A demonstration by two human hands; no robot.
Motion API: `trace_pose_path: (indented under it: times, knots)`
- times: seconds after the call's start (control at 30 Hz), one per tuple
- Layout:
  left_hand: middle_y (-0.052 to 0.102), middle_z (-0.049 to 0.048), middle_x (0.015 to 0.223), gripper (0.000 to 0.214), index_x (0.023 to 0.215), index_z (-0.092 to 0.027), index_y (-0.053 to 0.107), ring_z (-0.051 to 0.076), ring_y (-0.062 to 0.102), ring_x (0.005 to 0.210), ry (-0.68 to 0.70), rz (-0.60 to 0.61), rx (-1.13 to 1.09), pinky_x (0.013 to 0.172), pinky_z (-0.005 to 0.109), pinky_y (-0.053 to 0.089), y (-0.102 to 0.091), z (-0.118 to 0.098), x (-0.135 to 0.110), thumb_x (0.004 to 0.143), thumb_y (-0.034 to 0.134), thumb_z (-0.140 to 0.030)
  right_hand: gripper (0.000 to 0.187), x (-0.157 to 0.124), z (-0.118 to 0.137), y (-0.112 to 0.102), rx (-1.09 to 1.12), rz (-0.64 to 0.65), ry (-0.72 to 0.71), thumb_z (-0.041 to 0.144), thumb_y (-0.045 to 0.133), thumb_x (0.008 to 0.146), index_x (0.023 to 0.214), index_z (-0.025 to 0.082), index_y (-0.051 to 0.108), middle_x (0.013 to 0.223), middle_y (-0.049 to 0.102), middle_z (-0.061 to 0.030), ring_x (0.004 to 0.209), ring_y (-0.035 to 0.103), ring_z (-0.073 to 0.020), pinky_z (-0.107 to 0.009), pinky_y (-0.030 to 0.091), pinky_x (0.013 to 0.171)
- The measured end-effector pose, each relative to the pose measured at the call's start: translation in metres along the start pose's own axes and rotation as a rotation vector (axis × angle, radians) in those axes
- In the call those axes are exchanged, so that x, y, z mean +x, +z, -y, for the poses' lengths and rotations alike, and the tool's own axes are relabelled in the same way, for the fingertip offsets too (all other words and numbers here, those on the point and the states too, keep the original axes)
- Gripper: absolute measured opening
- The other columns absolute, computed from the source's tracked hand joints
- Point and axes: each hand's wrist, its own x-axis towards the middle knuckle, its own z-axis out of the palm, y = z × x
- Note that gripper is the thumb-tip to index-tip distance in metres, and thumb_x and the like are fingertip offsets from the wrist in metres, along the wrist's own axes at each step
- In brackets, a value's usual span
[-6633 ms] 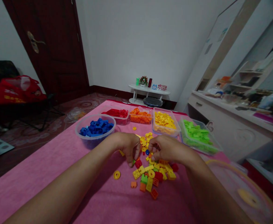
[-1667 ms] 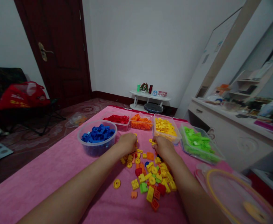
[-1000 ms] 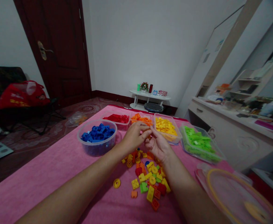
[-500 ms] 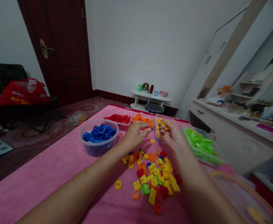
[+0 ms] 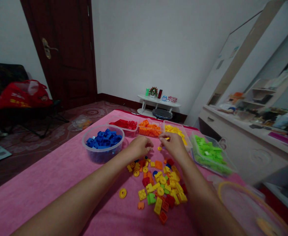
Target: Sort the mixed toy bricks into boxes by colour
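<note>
My left hand (image 5: pixel 140 146) hovers above the pink cloth, fingers loosely curled with a gap at the tips and nothing seen in them. Opposite it, my right hand (image 5: pixel 175 143) is in front of the yellow brick box (image 5: pixel 188 141), thumb and fingers apart. A bit of yellow shows between them; whether it is held or lies behind is unclear. On the cloth between both hands lies a small yellow ring (image 5: pixel 160 148). Closer to me spreads a mixed pile of toy bricks (image 5: pixel 162 180), mostly yellow, with orange, red, green and blue pieces. A yellow wheel (image 5: pixel 123 193) lies left of it.
A round tub of blue bricks (image 5: pixel 104 141) stands at left. Behind are boxes of red bricks (image 5: pixel 124 124) and orange bricks (image 5: pixel 150 129). The green brick box (image 5: pixel 211 152) stands at right, with a clear round lid (image 5: pixel 247 203) nearer. A dresser (image 5: pixel 244 137) flanks the table.
My right hand has come back and left from over the yellow box, uncovering its bricks. My left hand has drawn back slightly and its fingers have curled, uncovering the orange box.
</note>
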Motion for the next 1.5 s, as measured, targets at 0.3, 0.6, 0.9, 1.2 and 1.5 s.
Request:
trace_pose_path:
  times: [0.3, 0.6, 0.9, 1.2, 1.5]
  knots:
    - [0.072, 0.0044, 0.084, 0.028, 0.088, -0.02, 0.072, 0.014, 0.063, 0.071, -0.119, 0.206, 0.107, 0.06, 0.019, 0.044, -0.011, -0.003, -0.008, 0.068, 0.054, -0.012, 0.033, -0.022, -0.008, 0.04, -0.558, 0.245, 0.009, 0.011, 0.048, 0.076, 0.102, 0.023, 0.065, 0.102, 0.062, -0.0117, 0.093, 0.059, -0.022, -0.028, 0.04, 0.07]
    - [0.07, 0.0068, 0.075, 0.021, 0.079, -0.018, 0.073, 0.016, 0.061, 0.063, -0.128, 0.377, 0.356, 0.052, 0.021, 0.039, -0.04, -0.019, -0.019, 0.064, 0.062, -0.026, 0.015, -0.018, -0.01, -0.026, -0.487, 0.33, 0.125, 0.027, 0.059, 0.066, 0.077, 0.024, 0.068, 0.08, 0.066, -0.0028, 0.071, 0.059, -0.0162, -0.024, 0.033, 0.055]
    - [0.07, 0.0082, 0.084, 0.022, 0.083, -0.019, 0.072, 0.019, 0.062, 0.074, -0.108, 0.212, 0.336, 0.061, 0.024, 0.043, -0.024, -0.03, -0.019, 0.067, 0.057, -0.023, 0.008, -0.023, -0.027, -0.011, -0.339, 0.426, 0.135, 0.019, 0.06, 0.062, 0.069, 0.016, 0.065, 0.064, 0.064, -0.0028, 0.057, 0.055, -0.0117, -0.021, 0.033, 0.05]
    - [0.067, 0.0058, 0.094, 0.026, 0.097, -0.02, 0.069, 0.017, 0.06, 0.086, 0.372, 0.275, -0.068, 0.08, 0.023, 0.043, 0.019, -0.04, -0.022, 0.076, 0.059, -0.031, 0.013, -0.025, -0.02, -0.031, -0.384, 0.466, 0.133, 0.021, 0.059, 0.059, 0.068, 0.018, 0.068, 0.063, 0.064, -0.0024, 0.057, 0.055, -0.013, -0.021, 0.033, 0.049]
    - [0.055, 0.0069, 0.116, 0.05, 0.111, -0.028, 0.063, 0.023, 0.052, 0.104, 0.576, 0.412, -0.033, 0.087, 0.031, 0.041, 0.017, -0.069, -0.043, 0.065, 0.067, -0.049, 0.023, -0.029, -0.024, -0.029, -0.531, 0.707, 0.171, 0.017, 0.067, 0.047, 0.07, 0.017, 0.069, 0.067, 0.066, -0.0025, 0.06, 0.057, -0.0151, -0.021, 0.035, 0.048]
